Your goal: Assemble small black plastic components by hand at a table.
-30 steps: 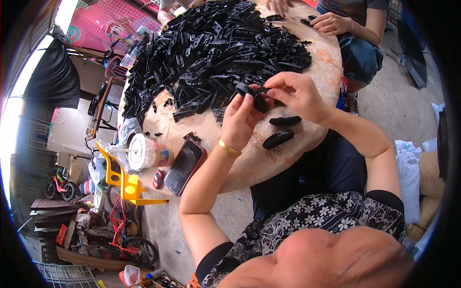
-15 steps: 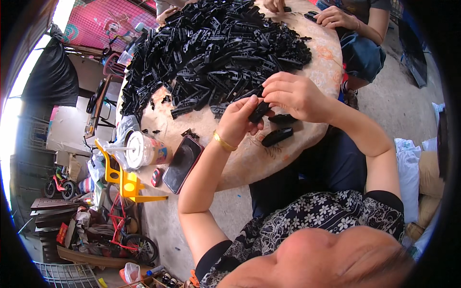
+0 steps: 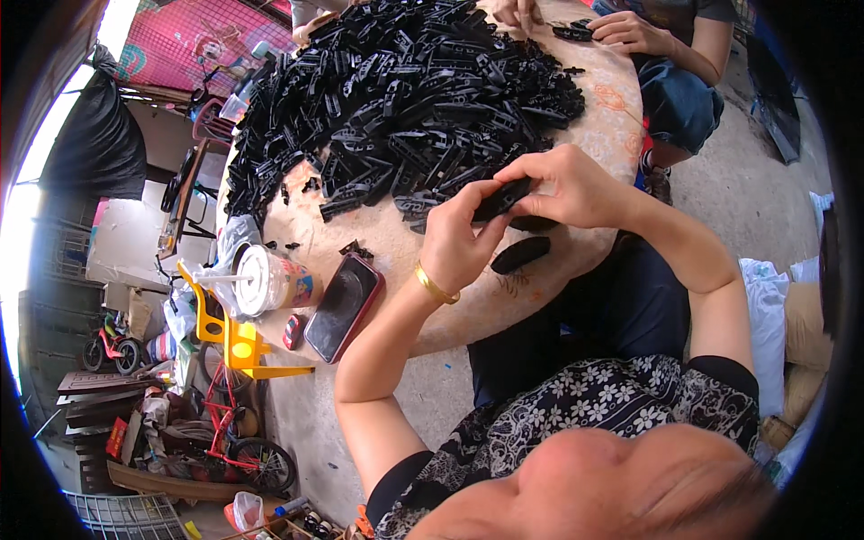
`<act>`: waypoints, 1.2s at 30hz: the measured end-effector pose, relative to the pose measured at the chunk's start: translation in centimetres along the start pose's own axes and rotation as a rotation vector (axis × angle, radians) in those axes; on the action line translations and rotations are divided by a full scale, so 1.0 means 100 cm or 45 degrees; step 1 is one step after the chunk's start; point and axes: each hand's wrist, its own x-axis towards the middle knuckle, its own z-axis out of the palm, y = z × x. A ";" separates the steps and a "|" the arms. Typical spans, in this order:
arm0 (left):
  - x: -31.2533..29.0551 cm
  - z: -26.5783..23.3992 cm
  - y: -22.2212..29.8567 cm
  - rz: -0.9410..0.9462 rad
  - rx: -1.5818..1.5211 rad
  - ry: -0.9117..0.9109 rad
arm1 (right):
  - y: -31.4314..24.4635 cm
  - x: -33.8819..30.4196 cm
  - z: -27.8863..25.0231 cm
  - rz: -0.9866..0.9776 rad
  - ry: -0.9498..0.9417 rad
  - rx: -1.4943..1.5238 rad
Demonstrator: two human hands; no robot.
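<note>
1. Workpiece: one elongated black part, held just right of the frame's centre, above the table; its long axis slants up toward the right.
2. Left hand: thumb and index finger clamped on the lower-left end of the black part. The remaining fingers are mostly hidden behind the hand. A gold bangle encircles the wrist.
3. Right hand: thumb and index finger closed on the upper-right end of the same part. The positions of the other fingers cannot be told.
4. Loose parts: one dark oval piece lies on the table below the right hand; a second dark piece lies just above it, partly covered by the hand.
5. Bulk stock: a large heap of black parts occupies the upper middle of the frame.
6. Left of the forearm: a dark-faced phone, a small red object and a lidded cup with a straw.
7. Upper right: a co-worker's hand touches another black part at the table's edge.
</note>
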 end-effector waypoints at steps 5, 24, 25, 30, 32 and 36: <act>0.014 -0.008 -0.012 0.076 0.260 -0.019 | 0.005 -0.002 -0.014 0.142 -0.104 -0.039; 0.043 -0.035 -0.060 0.060 0.795 0.358 | 0.040 0.000 -0.005 -0.083 0.011 -0.614; 0.041 -0.033 -0.047 -0.001 0.628 0.437 | 0.040 -0.002 -0.003 -0.119 0.034 -0.675; 0.025 -0.022 -0.038 -0.355 -0.909 0.275 | 0.038 0.003 -0.001 -0.143 0.248 -0.660; 0.016 -0.011 -0.026 -0.501 -1.255 0.167 | 0.033 0.006 -0.004 -0.029 0.332 -0.556; 0.015 -0.004 -0.027 -0.552 -1.293 0.014 | 0.023 0.009 -0.002 -0.129 0.398 -0.067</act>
